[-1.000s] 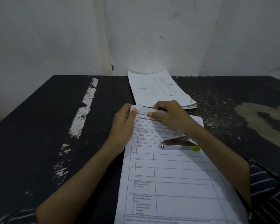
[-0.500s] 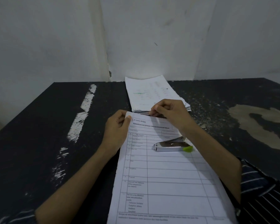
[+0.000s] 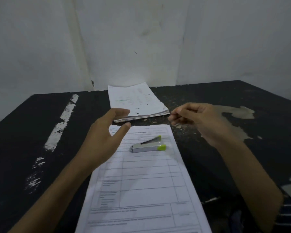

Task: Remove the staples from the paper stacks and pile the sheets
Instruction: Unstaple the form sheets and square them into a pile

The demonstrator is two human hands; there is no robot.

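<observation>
Lower centre, my printed paper stack (image 3: 141,190), white with ruled boxes, lies flat under the silver-green staple remover (image 3: 148,146). My left hand (image 3: 104,137) hovers spread wide. My right hand (image 3: 196,120) curls, fingertips together; whether it holds anything I cannot tell. Mid-frame beyond sits the thick sheet pile (image 3: 134,101).

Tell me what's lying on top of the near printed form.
A silver stapler with green tips lies on the upper part of the form. The left hand hangs over the top left corner, hiding it, so anything there, or under the stapler, cannot be seen.
</observation>
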